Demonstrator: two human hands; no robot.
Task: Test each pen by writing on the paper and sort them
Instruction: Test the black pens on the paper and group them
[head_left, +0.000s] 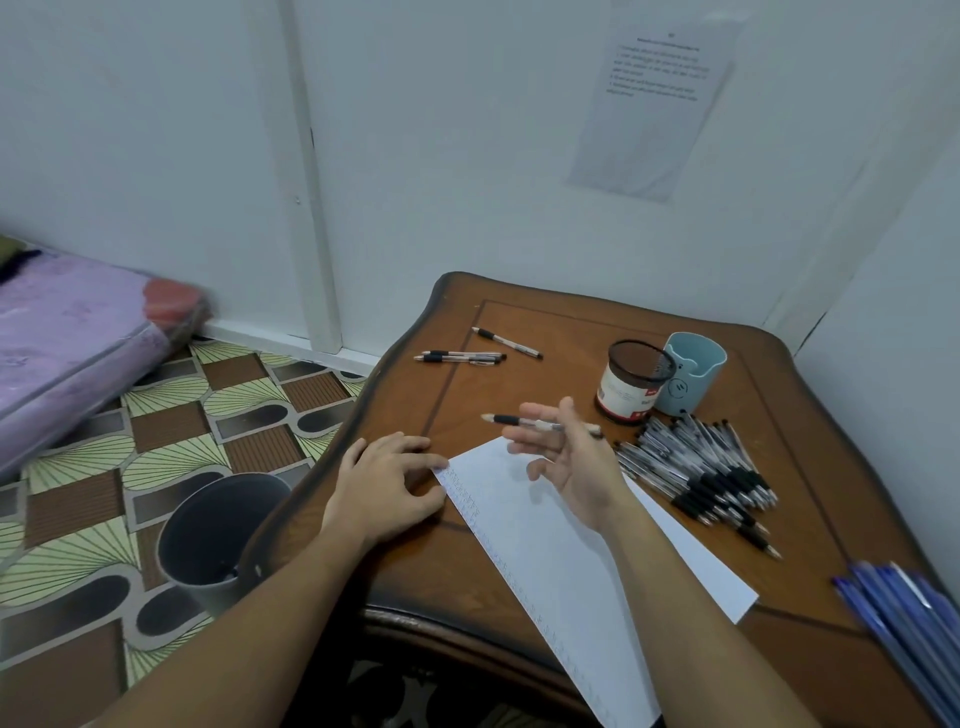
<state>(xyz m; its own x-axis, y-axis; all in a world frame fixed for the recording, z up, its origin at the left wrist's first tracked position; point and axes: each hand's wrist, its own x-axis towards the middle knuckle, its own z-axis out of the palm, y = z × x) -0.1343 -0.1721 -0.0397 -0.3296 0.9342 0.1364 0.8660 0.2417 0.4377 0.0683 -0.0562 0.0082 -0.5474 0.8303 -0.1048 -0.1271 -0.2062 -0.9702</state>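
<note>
A white paper sheet (561, 551) lies slanted on the brown wooden table (571, 332), with small pen marks along its left edge. My left hand (387, 486) rests on the table with fingertips touching the paper's upper left corner. My right hand (569, 465) hovers above the paper and holds a black-grip pen (511, 420) level between its fingers, tip pointing left. A heap of several similar pens (701, 467) lies to the right of the paper. Three pens (467, 356) lie apart at the table's far left.
A dark mesh pen holder (631, 384) and a light blue cup (691, 379) stand behind the heap. Blue pens (904, 618) lie at the right edge. A grey bin (213, 535) stands on the patterned floor left of the table, and a purple mattress (67, 332) lies further left.
</note>
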